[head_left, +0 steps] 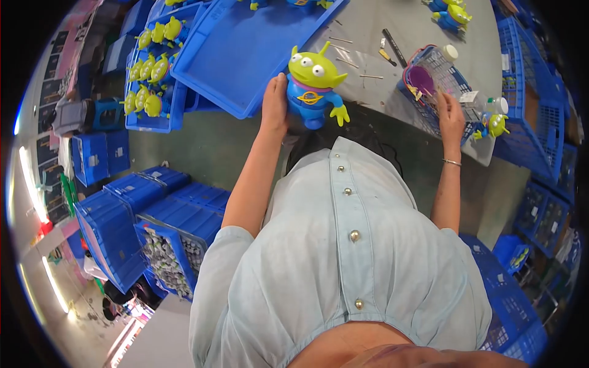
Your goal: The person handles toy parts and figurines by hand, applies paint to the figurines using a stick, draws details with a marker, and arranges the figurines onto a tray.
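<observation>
My left hand [275, 104] holds a green and blue three-eyed alien figure [311, 89] upright by its side, near the corner of a large blue tray [245, 101]. At the right, my right hand [451, 113] has its fingers pinched together over a blue mesh basket [457, 83]; what they hold is too small to make out. A purple cup [421, 78] stands in the basket, left of that hand. Below and right of the basket lies a smaller alien figure [492, 126].
A black pen [394, 48], a yellow cutter [387, 57] and several cotton swabs lie on the grey table [368, 30]. More alien figures fill a blue crate [147, 126] at the upper left. Blue bins [110, 233] stand at the lower left, blue crates [521, 92] at the right.
</observation>
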Motion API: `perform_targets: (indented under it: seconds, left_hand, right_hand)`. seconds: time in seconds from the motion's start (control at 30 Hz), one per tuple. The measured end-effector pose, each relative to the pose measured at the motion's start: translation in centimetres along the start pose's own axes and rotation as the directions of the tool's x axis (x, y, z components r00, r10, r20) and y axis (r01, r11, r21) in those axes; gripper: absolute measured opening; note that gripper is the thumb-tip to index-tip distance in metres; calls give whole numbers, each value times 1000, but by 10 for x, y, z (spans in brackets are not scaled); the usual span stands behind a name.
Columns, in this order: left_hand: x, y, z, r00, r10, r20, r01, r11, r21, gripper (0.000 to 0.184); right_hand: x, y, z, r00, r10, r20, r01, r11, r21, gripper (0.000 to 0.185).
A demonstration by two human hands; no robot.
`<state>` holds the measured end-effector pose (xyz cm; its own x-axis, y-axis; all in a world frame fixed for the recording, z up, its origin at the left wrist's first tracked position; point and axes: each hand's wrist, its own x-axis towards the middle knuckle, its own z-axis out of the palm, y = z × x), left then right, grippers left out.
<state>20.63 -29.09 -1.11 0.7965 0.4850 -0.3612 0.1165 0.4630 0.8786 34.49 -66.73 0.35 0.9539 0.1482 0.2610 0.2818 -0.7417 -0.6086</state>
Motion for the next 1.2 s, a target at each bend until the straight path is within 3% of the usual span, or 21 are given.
perform_targets:
  seconds: [0.03,0.13,0.17,0.23,0.3,0.33,0.4,0.47,0.6,0.83,1.0,1.2]
  left_hand:
    - [0,-2,-1,999,23,-23,-22,999,31,29]
    - [-4,0,0,993,55,-102,-45,994,98,29]
    - [-5,0,1,991,64,-116,-52,993,101,29]
    - [-5,2,1,987,76,-140,-61,992,107,29]
    - [-6,4,0,983,80,-164,-62,992,113,29]
    - [-7,7,0,980,98,-171,-75,988,134,29]
    - [-10,14,-1,972,138,-192,-105,979,173,29]
    - [-12,19,-2,956,199,-217,-152,965,215,29]
    - [-19,27,-17,920,287,-267,-217,940,263,27]
    - [-35,47,-59,880,350,-322,-288,931,225,23]
    - [-58,67,-121,822,425,-378,-341,900,270,23]
    - [-96,93,-214,718,542,-436,-340,820,461,23]
  right_hand:
    - [4,2,-5,974,-199,-110,172,961,-217,26]
    - [6,-50,-10,991,-90,-99,95,994,47,23]
    - [4,-68,-1,999,-44,25,39,981,188,21]
    - [-4,-94,27,948,-140,287,6,906,423,19]
    - [-17,-129,47,805,-147,575,-139,895,424,24]
    - [-26,-136,65,779,-235,582,-114,859,499,30]
    - [-29,-163,74,620,-261,740,-255,825,505,34]
    - [-30,-170,91,520,-311,795,-322,791,520,36]
    - [-25,-189,99,394,-328,859,-284,845,453,34]
    - [-33,-227,124,324,-405,855,-274,825,494,32]
    - [-59,-280,152,256,-425,869,-246,840,483,32]
    - [-111,-351,201,100,-459,883,-352,813,463,28]
